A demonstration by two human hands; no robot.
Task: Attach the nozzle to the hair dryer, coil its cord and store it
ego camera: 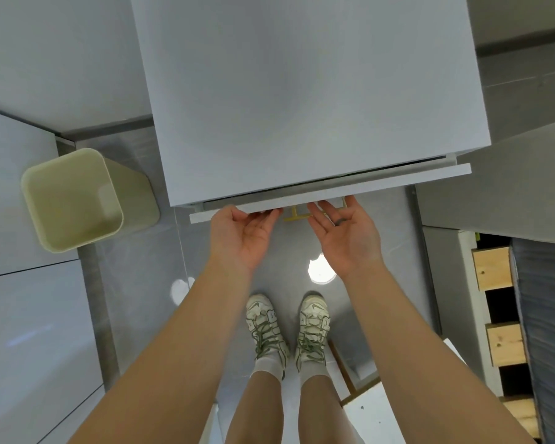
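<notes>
Left of the cabinet stands a pale green waste bin (74,203), well apart from the work. The left hand (241,238) is palm-up below the drawer front (398,179), its grip hooked: the bent fingertips catch the panel's lower edge. The yellow handle (297,214) sits between the two hands, and neither holds it. The right hand (346,238), with a dark ring (339,221) on one finger, is also palm-up, its grip spread, the straight fingers touching the panel just beside the handle. The step in hand looks like moving this drawer, though the frame does not show which way. To do it well, both hands should act evenly, since the panel already looks slightly askew to the cabinet top (302,91). Fingertips should also stay out of the narrow dark gap. The hair dryer, its nozzle and its cord are nowhere in view. They may lie inside the drawer, but the slit is too thin and dark to tell, so their look cannot be described.
</notes>
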